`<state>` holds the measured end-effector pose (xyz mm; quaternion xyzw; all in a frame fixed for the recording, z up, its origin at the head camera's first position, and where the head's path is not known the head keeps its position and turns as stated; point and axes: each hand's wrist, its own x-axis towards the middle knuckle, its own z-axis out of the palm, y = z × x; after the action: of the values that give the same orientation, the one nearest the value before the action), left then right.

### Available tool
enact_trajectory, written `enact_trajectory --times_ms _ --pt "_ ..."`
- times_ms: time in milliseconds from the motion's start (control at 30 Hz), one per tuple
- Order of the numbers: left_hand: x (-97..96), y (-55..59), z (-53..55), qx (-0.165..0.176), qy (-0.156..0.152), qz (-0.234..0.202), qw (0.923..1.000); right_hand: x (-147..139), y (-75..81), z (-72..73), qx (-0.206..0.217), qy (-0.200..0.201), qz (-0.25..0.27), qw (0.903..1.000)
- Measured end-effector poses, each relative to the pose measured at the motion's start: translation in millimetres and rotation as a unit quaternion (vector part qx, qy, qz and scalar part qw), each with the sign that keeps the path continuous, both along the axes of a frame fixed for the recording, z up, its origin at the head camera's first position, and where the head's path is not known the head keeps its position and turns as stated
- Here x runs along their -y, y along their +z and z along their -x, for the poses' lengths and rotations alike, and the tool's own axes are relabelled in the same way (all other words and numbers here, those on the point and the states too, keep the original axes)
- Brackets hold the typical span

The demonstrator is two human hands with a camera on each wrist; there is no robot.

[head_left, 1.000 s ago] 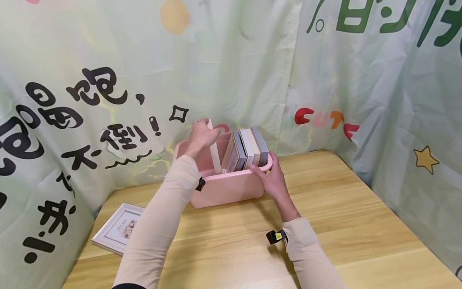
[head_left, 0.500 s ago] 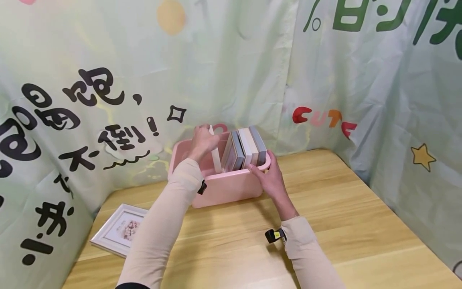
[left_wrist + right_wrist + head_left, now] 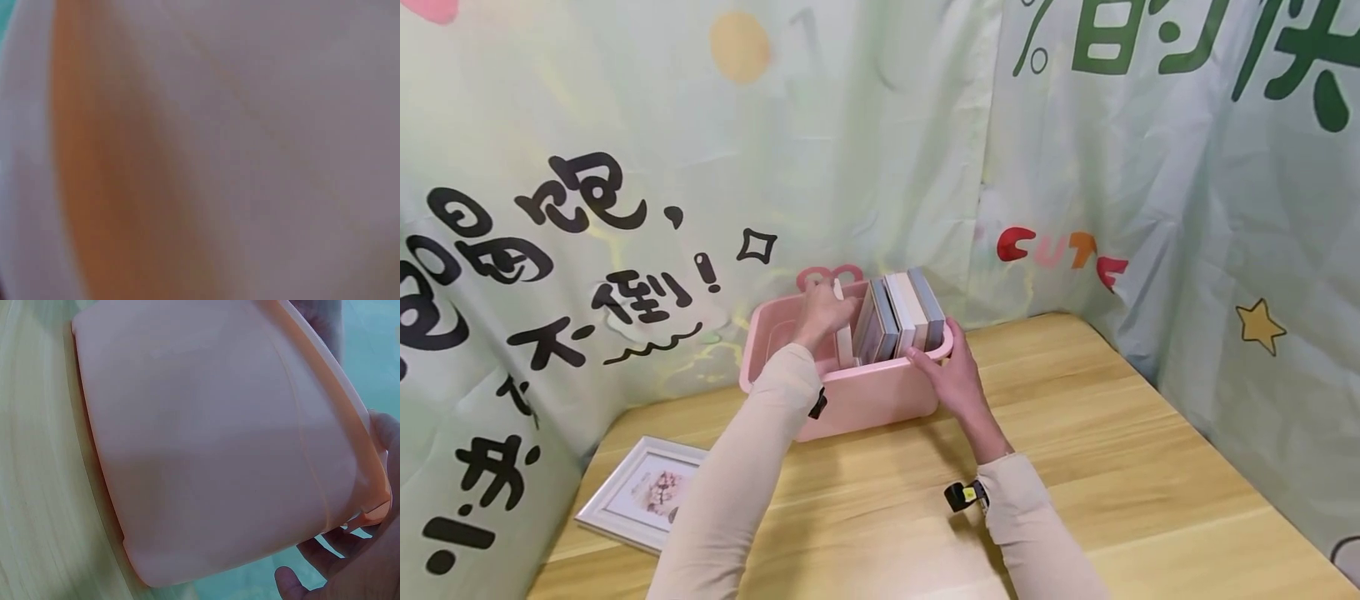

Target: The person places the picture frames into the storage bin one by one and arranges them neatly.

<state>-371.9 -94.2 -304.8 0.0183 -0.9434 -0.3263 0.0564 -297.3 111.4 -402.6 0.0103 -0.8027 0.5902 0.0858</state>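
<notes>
A pink plastic bin (image 3: pixel 872 402) stands on the table with several picture frames (image 3: pixel 904 315) upright at its right end. My left hand (image 3: pixel 822 317) reaches in over the near rim and pinches a thin white frame (image 3: pixel 844 340), seen edge-on, just left of the others. At the bin's right end my right hand (image 3: pixel 957 377) grips the rim, thumb on the near side. In the right wrist view the fingers of that hand (image 3: pixel 359 569) curl under the rim beside the bin's wall (image 3: pixel 200 437). The left wrist view is filled by a blurred, close pinkish surface.
A white picture frame (image 3: pixel 658 493) with a floral print lies flat on the wooden table (image 3: pixel 865 508) at left, partly behind my left forearm. Behind the bin hangs a printed curtain (image 3: pixel 880 150). A pink looped handle (image 3: pixel 850 273) rises at the bin's back.
My left hand has lowered with the white frame, which now sits deeper in the bin. The right hand stays on the rim. The head view has shifted slightly.
</notes>
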Motion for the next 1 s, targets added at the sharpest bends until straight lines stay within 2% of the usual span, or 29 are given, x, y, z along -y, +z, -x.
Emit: enact_trajectory --times_ms 300,533,667,867,1000 --pt "-1.6 -17.0 0.9 -0.007 -0.016 0.017 0.9997 4 1.8 -2.3 0.000 0.002 0.005 1.0000" --pt "-12.6 -22.0 1.9 -0.025 -0.027 0.015 0.9992 1 1.1 -0.6 -0.003 -0.003 0.001 1.0000" --pt "-17.1 -22.9 1.2 -0.013 -0.023 0.008 0.9996 0 1.1 -0.2 -0.007 -0.001 0.006 1.0000" --pt "-20.1 -23.0 -2.7 0.018 -0.027 -0.026 0.9991 1 -1.0 0.5 -0.009 0.003 0.010 0.9999" --pt "-21.2 -23.0 -4.0 0.017 -0.035 -0.036 0.9986 0 -1.5 1.5 -0.007 -0.002 0.005 1.0000"
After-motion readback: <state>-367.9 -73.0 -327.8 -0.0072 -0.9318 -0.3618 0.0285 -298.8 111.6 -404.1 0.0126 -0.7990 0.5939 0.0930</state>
